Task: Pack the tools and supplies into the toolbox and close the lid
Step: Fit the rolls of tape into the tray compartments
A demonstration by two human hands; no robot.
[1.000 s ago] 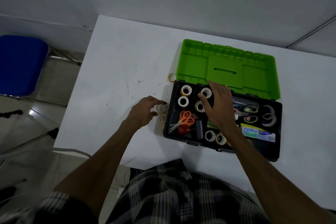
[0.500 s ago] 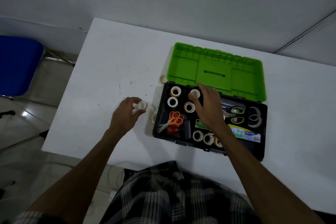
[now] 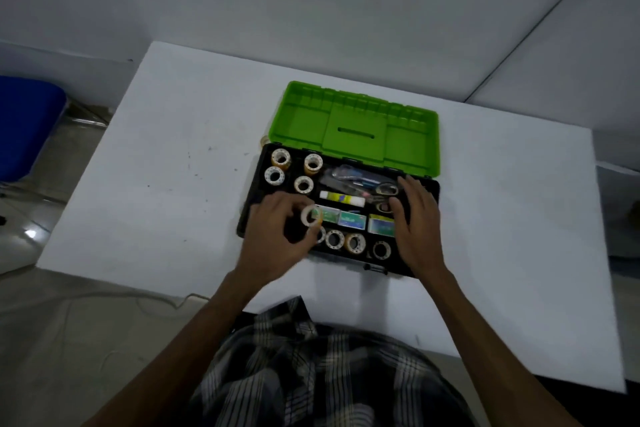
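- Head view looks down on a white table [image 3: 166, 184], with the toolbox [image 3: 252, 215] a little right of the frame's centre.
- We see the toolbox's green lid [image 3: 353, 130] standing open at the far side, its inside facing us, above the black tray.
- Our left hand [image 3: 277, 236] hangs over the lower left part of the tray; its fingers [image 3: 294, 206] are curled and pinch a pale tape roll [image 3: 309, 217], held on edge just above the tray.
- Our right hand [image 3: 417, 218] lies over the right part of the tray with its fingers [image 3: 412, 189] spread and extended; we cannot tell whether anything is under the palm.
- Four tape rolls [image 3: 294, 170] sit in the tray's upper left corner, two by two.
- Another row of tape rolls [image 3: 353, 242] lines the tray's near edge, partly behind the left hand.
- Three small green and white boxes [image 3: 351, 220] lie side by side in the middle, between the two hands.
- Above them a white tube [image 3: 341, 197] lies lengthwise, and beyond that a clear packet of dark tools [image 3: 349, 175].
- Scissor handles [image 3: 386, 189] show just left of the right hand's fingertips.
- One more ring of tape [image 3: 264, 140] rests on the table, touching or nearly touching the lid's lower left corner.
- At the far left edge of the frame stands a blue chair [image 3: 24, 125].
- Our plaid shirt [image 3: 311, 367] fills the bottom centre.
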